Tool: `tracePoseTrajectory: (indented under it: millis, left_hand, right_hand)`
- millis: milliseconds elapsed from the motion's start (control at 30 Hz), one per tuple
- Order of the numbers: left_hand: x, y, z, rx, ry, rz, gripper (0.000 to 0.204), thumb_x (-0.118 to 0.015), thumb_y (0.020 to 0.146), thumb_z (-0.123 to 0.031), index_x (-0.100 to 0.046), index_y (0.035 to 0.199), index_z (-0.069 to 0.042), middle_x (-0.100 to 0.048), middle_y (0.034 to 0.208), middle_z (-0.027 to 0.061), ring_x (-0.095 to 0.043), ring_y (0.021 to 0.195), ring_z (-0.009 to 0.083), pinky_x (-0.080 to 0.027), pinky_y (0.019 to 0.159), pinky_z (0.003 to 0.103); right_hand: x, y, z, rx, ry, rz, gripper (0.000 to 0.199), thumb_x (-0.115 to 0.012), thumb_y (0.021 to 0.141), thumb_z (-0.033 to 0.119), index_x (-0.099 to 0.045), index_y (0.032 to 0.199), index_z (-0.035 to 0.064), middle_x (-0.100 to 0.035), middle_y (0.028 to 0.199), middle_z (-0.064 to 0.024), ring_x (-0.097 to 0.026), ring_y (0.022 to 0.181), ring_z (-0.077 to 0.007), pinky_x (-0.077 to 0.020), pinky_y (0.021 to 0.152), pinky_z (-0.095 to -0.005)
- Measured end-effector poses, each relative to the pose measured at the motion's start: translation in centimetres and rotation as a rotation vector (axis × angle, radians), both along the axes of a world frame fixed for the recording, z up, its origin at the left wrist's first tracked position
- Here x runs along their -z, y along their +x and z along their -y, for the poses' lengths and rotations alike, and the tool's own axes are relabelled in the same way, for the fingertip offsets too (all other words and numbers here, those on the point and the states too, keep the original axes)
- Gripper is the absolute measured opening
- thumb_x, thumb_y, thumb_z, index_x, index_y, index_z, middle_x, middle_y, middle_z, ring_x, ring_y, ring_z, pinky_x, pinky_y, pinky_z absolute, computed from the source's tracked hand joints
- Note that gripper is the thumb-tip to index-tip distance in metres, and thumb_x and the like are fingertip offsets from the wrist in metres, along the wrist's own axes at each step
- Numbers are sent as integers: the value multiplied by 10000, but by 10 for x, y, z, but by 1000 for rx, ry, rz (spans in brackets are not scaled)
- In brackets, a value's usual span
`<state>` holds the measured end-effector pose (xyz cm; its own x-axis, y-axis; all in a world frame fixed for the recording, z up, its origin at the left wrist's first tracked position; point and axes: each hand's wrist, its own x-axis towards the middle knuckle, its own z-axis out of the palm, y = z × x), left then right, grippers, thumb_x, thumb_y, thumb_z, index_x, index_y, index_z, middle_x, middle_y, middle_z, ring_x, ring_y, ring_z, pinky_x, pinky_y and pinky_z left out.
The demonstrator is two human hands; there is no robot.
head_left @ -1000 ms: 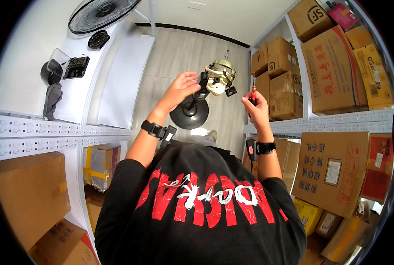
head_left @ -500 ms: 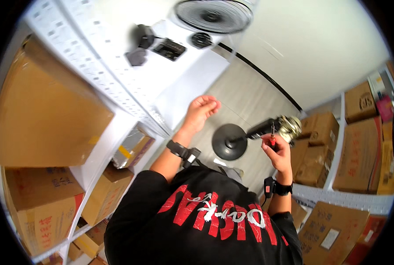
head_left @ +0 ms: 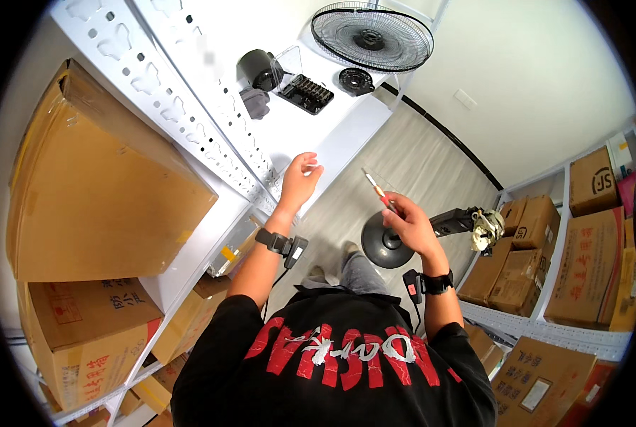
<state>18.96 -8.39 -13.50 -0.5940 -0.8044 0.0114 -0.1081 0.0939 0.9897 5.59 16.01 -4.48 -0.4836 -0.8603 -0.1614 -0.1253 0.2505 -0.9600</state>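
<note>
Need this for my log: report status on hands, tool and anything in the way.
Right hand gripping red-handled screwdriver, pointed forward. Left hand half-curled, contents unclear. Possible obstacle: round black stand base, partly hidden behind right hand.

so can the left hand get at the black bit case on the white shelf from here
Probably yes, with some reaching: nothing visible stands between the left hand and the black bit case, and its raised clear lid is on the far side.
</note>
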Motion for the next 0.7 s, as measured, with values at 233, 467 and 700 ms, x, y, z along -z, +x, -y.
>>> tracePoseTrajectory:
  millis: [233, 467, 700]
  left_hand:
    - [19, -57, 74, -201, -480, 202, 343, -673, 830, -43, -621, 1169, -51, -596, 1101, 140, -649, 865, 232, -525, 780, 332]
    - [54, -114, 182, -376, -611, 458, 153, -695, 810, -113, -726, 958, -90, -633, 925, 105, -636, 776, 284, -512, 741, 384]
    - [68, -143, 199, -365, -431, 563, 152, -738, 781, -197, -748, 840, -57, -706, 810, 118, -676, 726, 271, -526, 686, 370]
  right_hand:
    - [14, -44, 38, 11, -23, -12, 244, -637, 913, 100, -604, 1138, 11, -527, 772, 17, -465, 694, -82, -408, 641, -240]
    - [23, -101, 48, 25, 5, -13, 257, -637, 898, 101, -616, 1141, 20, -513, 725, 1, -450, 652, -90, -401, 607, -251]
    - [16, -131, 56, 26, 105, -73, 237, -634, 898, 103, -629, 1122, 27, -550, 718, -19, -479, 648, -117, -407, 599, -266]
